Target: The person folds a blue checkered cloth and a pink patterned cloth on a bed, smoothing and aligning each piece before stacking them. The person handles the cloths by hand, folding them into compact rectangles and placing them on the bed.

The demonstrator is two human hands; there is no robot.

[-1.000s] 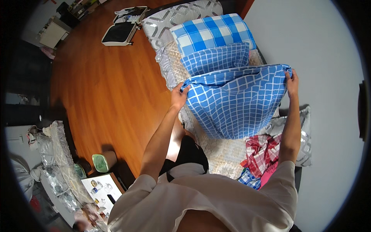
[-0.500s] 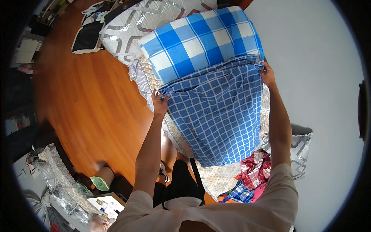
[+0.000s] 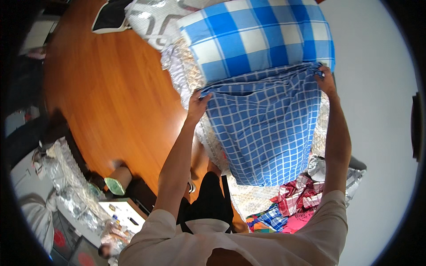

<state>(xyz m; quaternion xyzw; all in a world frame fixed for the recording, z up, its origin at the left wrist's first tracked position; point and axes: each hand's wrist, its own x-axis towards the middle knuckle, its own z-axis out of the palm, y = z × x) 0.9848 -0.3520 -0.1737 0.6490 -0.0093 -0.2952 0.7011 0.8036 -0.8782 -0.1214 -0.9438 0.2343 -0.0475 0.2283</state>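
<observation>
A blue cloth with a thin white grid [image 3: 266,133] hangs between my two hands, gathered in folds along its far edge. My left hand [image 3: 198,105] pinches its far left corner, and my right hand [image 3: 326,83] grips the far right corner. Just beyond that edge lies a large folded piece of bedding in wide blue and white checks [image 3: 262,37]. The cloth's far edge meets or overlaps the bedding's near side. Both arms are stretched forward, and the cloth's near edge falls toward me over a cream quilted cover [image 3: 250,201].
Crumpled red plaid cloth [image 3: 293,195] and other bright fabrics lie at the near right. A silver-patterned mattress [image 3: 155,22] is at the far left. White wall [image 3: 377,111] borders the right side; wooden floor [image 3: 111,97] the left. A bin [image 3: 117,181] stands lower left.
Both hands keep their hold on the corners. The whole view has shifted, so bedding, cloth and hands sit farther right and slightly higher in the picture.
</observation>
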